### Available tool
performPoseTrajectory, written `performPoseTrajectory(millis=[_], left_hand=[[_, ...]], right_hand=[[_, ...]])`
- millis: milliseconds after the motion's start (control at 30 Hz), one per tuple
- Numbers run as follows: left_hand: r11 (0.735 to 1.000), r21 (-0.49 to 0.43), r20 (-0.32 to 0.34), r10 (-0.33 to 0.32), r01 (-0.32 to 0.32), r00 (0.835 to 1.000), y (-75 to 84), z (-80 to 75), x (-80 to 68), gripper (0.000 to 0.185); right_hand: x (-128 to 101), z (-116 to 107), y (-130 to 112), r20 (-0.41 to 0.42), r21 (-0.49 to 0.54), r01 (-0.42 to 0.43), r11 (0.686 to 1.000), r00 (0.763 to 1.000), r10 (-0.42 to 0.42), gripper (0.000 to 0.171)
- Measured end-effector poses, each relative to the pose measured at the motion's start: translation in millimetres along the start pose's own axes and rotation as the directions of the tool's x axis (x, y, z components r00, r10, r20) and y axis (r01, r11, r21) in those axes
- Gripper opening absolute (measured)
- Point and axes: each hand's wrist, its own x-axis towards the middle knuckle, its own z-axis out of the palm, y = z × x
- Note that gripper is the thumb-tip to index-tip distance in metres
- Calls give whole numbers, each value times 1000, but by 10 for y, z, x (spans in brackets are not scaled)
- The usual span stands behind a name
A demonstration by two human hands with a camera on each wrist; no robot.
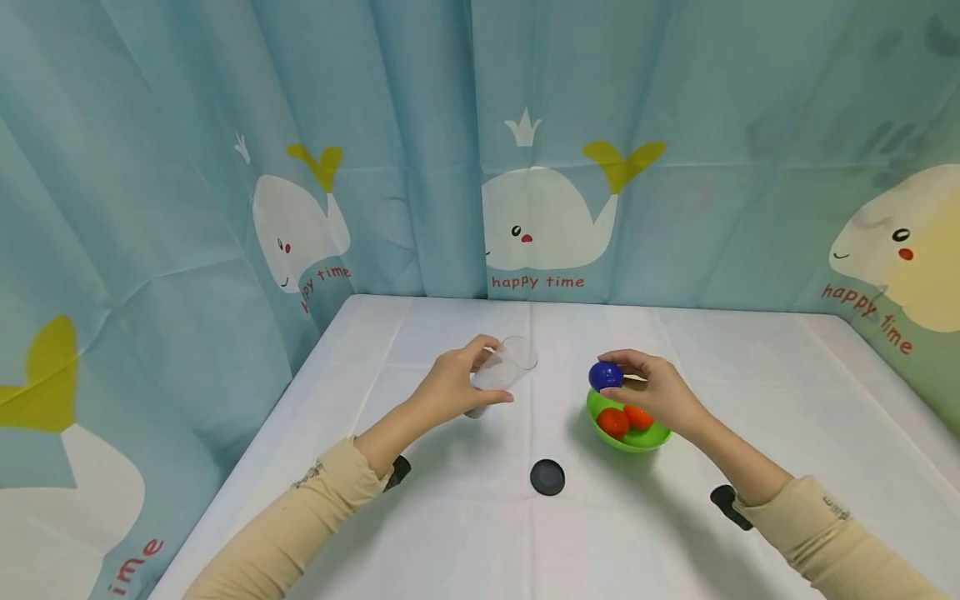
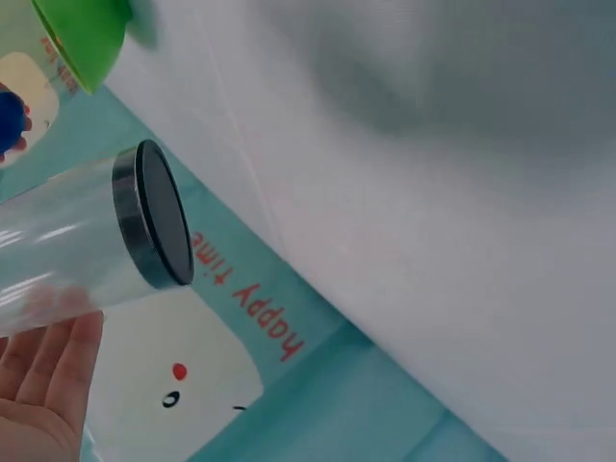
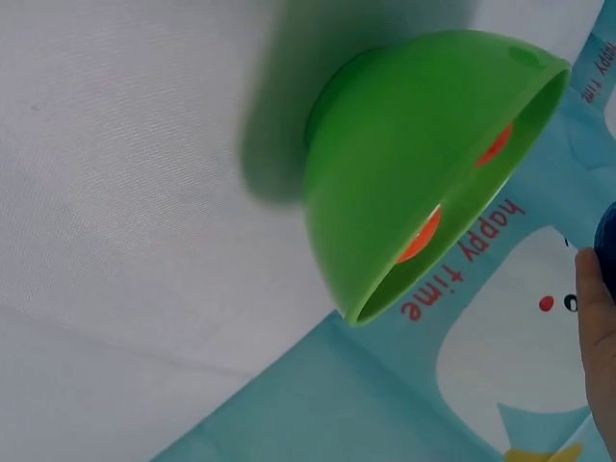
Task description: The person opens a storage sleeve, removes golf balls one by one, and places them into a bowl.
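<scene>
My left hand (image 1: 453, 382) grips a clear plastic jar (image 1: 504, 369) and holds it above the table, tilted with its open mouth toward the right. In the left wrist view the black base (image 2: 159, 214) of the jar shows, and its clear wall looks empty. Between thumb and fingers, my right hand (image 1: 654, 387) pinches a shiny blue ball (image 1: 604, 376) over a green bowl (image 1: 628, 447). Two orange-red balls (image 1: 613, 423) lie inside this bowl. From the right wrist view, the blue ball (image 3: 607, 248) is cut off at the frame's right edge.
A round black lid (image 1: 547, 477) lies on the white tabletop (image 1: 465, 533) between the arms. Black wrist devices (image 1: 731, 507) show at both sleeves. Behind the table's far edge hangs a blue curtain (image 1: 420, 233) with whale prints.
</scene>
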Motion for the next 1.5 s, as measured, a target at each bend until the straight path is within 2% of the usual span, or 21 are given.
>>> performPoseTrajectory(millis=[167,433,700,933,1200,1333,1500], left_hand=[[994,-100,6,-46,46,999,-40,6,-31,61],[995,-93,13,-38,39,999,-118,20,-93,58],[993,-110,15,-46,48,999,-168,31,-172,58],[985,-161,29,-52,56,998,-196,22,-218,55],[979,-187,61,-65,75,996,-247,35,-280,51],[981,-184,54,-58,67,997,-246,38,-293,51],[980,-190,63,-53,64,997,-262,63,-304,50]], right_hand=[[-1,22,8,-38,-60,31,998,999,-33,41],[15,22,45,-67,-147,92,985,992,-103,41],[-17,13,78,-42,-199,72,977,996,-82,41],[-33,38,123,-44,-255,99,962,993,-114,40],[-52,32,149,-31,-317,96,944,993,-111,40],[-48,15,138,-22,-337,106,935,992,-121,40],[-60,-5,157,-11,-322,80,943,996,-89,40]])
